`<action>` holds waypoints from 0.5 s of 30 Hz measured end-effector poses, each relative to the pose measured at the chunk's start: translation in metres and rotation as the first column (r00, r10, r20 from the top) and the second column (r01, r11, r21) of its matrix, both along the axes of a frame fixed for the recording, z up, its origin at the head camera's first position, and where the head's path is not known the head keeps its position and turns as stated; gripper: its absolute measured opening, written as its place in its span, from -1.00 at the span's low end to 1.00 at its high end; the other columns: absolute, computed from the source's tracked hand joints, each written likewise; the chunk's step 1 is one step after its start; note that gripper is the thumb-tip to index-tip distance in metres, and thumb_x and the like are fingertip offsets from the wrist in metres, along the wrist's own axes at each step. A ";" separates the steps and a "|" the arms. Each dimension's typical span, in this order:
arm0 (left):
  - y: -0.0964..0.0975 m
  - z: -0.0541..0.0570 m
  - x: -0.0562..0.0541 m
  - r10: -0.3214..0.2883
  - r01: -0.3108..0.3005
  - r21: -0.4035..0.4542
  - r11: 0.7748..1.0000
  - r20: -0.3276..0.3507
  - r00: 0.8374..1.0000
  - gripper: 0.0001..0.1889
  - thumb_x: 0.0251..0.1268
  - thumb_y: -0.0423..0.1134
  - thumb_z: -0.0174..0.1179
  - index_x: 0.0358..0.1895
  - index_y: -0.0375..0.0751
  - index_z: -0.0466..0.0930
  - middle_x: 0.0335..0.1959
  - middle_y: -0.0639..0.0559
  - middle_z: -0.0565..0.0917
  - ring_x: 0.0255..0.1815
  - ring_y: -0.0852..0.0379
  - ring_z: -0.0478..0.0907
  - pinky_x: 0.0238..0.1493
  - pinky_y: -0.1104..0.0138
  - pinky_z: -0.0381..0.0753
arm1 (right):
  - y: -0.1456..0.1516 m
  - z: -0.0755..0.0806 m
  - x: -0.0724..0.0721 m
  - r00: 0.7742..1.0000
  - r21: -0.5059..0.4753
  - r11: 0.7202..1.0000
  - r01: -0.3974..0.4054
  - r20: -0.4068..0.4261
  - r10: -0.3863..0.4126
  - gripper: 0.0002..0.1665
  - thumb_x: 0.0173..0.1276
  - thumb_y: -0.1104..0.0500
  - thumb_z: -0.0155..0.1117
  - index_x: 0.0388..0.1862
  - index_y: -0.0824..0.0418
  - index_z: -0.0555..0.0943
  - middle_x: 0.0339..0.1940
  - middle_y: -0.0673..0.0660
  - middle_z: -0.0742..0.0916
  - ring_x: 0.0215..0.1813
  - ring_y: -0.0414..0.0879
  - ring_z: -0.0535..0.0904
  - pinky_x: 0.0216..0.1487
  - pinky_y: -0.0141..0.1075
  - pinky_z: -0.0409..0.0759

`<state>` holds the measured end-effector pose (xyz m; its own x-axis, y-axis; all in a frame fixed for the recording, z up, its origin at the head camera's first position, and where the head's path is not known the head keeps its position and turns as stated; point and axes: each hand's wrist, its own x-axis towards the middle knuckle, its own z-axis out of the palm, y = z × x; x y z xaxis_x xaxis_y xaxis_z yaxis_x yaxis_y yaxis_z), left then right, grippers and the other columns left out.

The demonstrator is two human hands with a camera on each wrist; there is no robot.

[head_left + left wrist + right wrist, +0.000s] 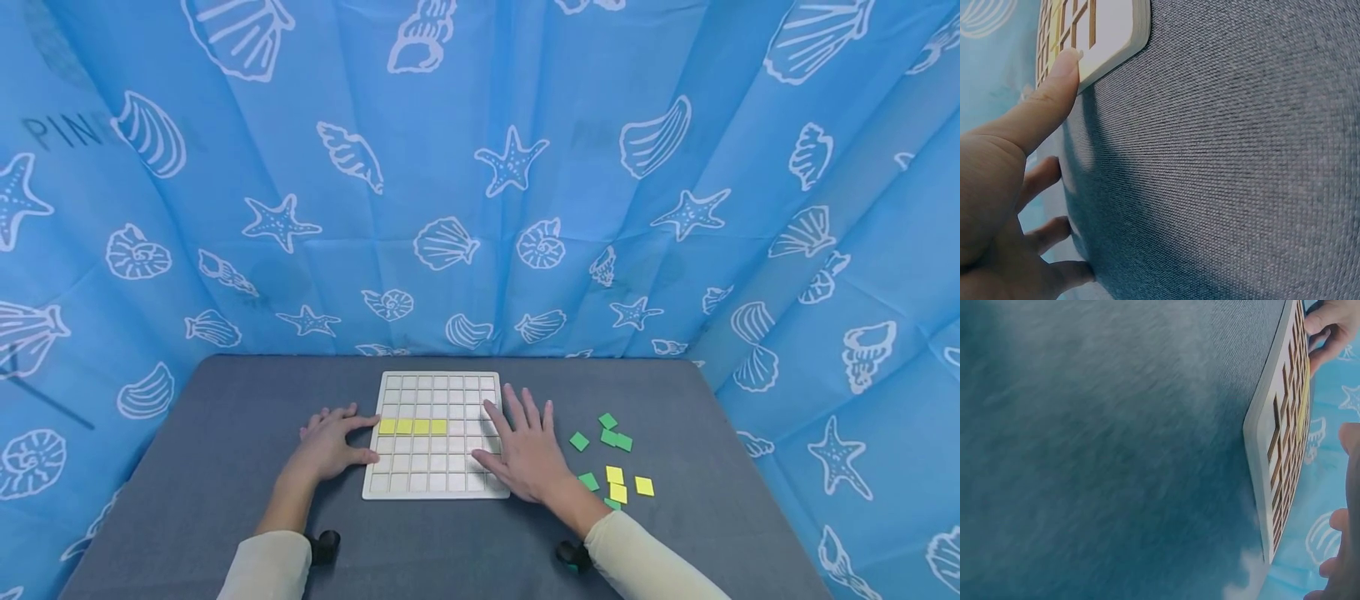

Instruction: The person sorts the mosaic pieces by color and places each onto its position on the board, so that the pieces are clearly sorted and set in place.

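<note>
A pale board with a grid of square cells (420, 462) lies on the grey cloth. Several yellow square tiles (404, 427) fill the left part of one row. My left hand (326, 446) is at the board's left edge, thumb and forefinger spread apart. In the left wrist view the thumb of that hand (997, 200) touches the rim of the board (1116, 37). Over the board's right edge my right hand (528, 458) stretches with fingers spread and holds nothing. The right wrist view shows its fingers (1338, 519) apart from the board (1259, 434); whether it touches elsewhere is unclear.
Right of my right hand lie loose green tiles (578, 442) and yellow tiles (643, 486), some overlapping. The right forearm passes close to them. A blue curtain with shell prints (450, 167) hangs behind the grey table (285, 392).
</note>
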<state>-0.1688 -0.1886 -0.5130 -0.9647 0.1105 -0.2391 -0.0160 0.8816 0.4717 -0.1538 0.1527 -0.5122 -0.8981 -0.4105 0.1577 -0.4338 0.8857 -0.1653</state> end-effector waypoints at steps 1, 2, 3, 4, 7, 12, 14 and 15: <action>0.000 0.000 0.000 -0.002 0.002 -0.002 1.000 -0.002 1.000 -0.25 0.10 0.09 0.50 0.43 0.14 0.51 0.62 -0.28 0.20 0.61 -0.60 -0.11 0.39 -0.58 -0.10 | 0.003 0.001 0.001 1.000 -0.005 1.000 0.006 0.001 -0.006 -0.05 0.45 -0.46 0.02 0.63 0.01 0.24 0.68 0.31 0.21 0.66 0.39 0.10 0.50 0.51 0.02; 0.000 0.000 0.000 -0.001 0.001 -0.003 1.000 -0.001 1.000 -0.25 0.10 0.09 0.50 0.43 0.15 0.51 0.63 -0.27 0.20 0.61 -0.60 -0.12 0.39 -0.58 -0.10 | 0.005 0.002 0.002 1.000 -0.008 1.000 0.013 0.003 -0.013 -0.06 0.45 -0.46 0.04 0.62 0.01 0.26 0.68 0.31 0.22 0.66 0.39 0.11 0.50 0.51 0.03; 0.001 0.000 0.000 -0.001 0.001 -0.004 1.000 0.000 1.000 -0.25 0.10 0.09 0.50 0.43 0.15 0.51 0.63 -0.27 0.20 0.61 -0.60 -0.12 0.39 -0.58 -0.10 | 0.008 0.003 0.002 1.000 -0.006 1.000 0.021 0.007 -0.021 -0.06 0.44 -0.45 0.05 0.62 0.01 0.26 0.67 0.31 0.23 0.66 0.39 0.11 0.50 0.51 0.04; 0.001 0.000 0.000 -0.001 0.001 -0.004 1.000 0.001 1.000 -0.25 0.10 0.09 0.50 0.43 0.15 0.51 0.63 -0.27 0.20 0.61 -0.60 -0.13 0.39 -0.58 -0.11 | 0.011 0.003 0.003 0.999 -0.003 1.000 0.030 0.011 -0.030 -0.07 0.45 -0.45 0.05 0.62 0.01 0.27 0.67 0.31 0.23 0.66 0.38 0.11 0.50 0.50 0.04; 0.001 0.000 0.000 -0.002 0.002 -0.011 1.000 0.003 1.000 -0.25 0.12 0.08 0.49 0.43 0.15 0.50 0.63 -0.26 0.19 0.61 -0.60 -0.14 0.39 -0.58 -0.11 | 0.019 0.004 0.004 0.998 0.013 0.998 0.062 0.032 -0.063 -0.06 0.45 -0.45 0.04 0.63 0.00 0.25 0.68 0.30 0.22 0.68 0.37 0.07 0.51 0.49 0.03; 0.001 0.000 0.001 -0.004 0.004 -0.015 1.000 -0.003 1.000 -0.25 0.11 0.09 0.49 0.43 0.14 0.51 0.62 -0.28 0.20 0.61 -0.61 -0.13 0.38 -0.58 -0.10 | 0.033 0.003 0.005 0.994 0.013 0.995 0.102 0.038 -0.102 -0.08 0.45 -0.44 0.06 0.62 -0.01 0.26 0.68 0.30 0.22 0.68 0.37 0.07 0.51 0.50 0.01; 0.001 0.000 0.002 0.000 0.000 -0.014 1.000 -0.002 1.000 -0.26 0.12 0.08 0.49 0.43 0.14 0.51 0.62 -0.28 0.20 0.61 -0.61 -0.13 0.38 -0.58 -0.10 | 0.038 0.001 0.006 0.993 0.006 0.994 0.112 0.036 -0.112 -0.09 0.45 -0.42 0.08 0.62 0.00 0.27 0.68 0.31 0.22 0.67 0.38 0.07 0.51 0.51 0.00; 0.002 0.000 0.002 0.001 -0.002 -0.014 1.000 -0.001 1.000 -0.26 0.12 0.08 0.49 0.43 0.14 0.51 0.62 -0.28 0.20 0.61 -0.61 -0.13 0.38 -0.58 -0.10 | 0.041 0.000 0.007 0.992 0.007 0.993 0.119 0.039 -0.119 -0.08 0.45 -0.43 0.08 0.62 -0.01 0.26 0.68 0.31 0.21 0.68 0.38 0.06 0.51 0.51 -0.02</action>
